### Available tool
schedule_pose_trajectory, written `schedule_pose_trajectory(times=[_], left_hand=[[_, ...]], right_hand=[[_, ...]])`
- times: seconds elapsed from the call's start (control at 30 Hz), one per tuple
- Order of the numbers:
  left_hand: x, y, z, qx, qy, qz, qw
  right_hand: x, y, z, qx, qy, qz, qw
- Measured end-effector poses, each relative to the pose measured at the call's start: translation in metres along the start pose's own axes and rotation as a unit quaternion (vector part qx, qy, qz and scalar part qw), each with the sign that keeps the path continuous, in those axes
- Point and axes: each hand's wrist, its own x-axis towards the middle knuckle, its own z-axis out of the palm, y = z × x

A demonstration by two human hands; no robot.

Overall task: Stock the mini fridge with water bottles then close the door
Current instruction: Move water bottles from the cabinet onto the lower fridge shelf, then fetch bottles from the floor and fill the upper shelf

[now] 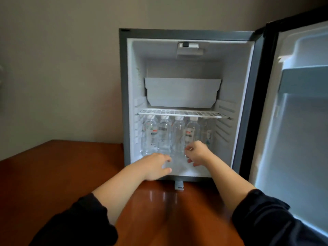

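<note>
The mini fridge (124, 103) stands open on a wooden surface, with its door (301, 121) swung out to the right. Several clear water bottles (164, 137) with white caps stand in a row on the fridge floor under the wire shelf (182, 113). Both my hands reach into the bottom compartment. My left hand (155, 166) has its fingers stretched out against the lower part of the middle bottle (178, 135). My right hand (197, 153) is on that bottle's other side, fingers spread and loosely bent, in front of the fourth bottle (191, 132). Neither hand plainly grips a bottle.
A grey cardboard tray (182, 93) sits on the wire shelf. The fridge stands on a glossy brown wooden top (53, 174) against a beige wall. A small latch tab (178, 185) sticks out below the fridge's front edge. The door's inner shelves (305, 80) hold nothing visible.
</note>
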Motion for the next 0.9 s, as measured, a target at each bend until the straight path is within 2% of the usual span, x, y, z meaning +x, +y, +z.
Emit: schedule_pose_trajectory(times=[0.23,0.5,0.6,0.9], left_hand=[[-0.096,-0.029,-0.012,0.013,-0.026,-0.093,0.995],[-0.184,-0.066,-0.008,0.012,-0.052,-0.199,0.979],[-0.215,-0.084,-0.007,0.021,-0.052,-0.247,0.967],[-0.329,-0.138,0.002,0.014,-0.029,-0.392,0.919]], right_hand=[[-0.058,-0.027,0.036,-0.010,-0.142,-0.082,0.986],[-0.099,-0.072,0.098,-0.014,-0.197,-0.188,0.962],[-0.112,-0.096,0.132,0.009,-0.251,-0.194,0.948],[-0.158,-0.188,0.236,-0.016,-0.355,-0.283,0.891]])
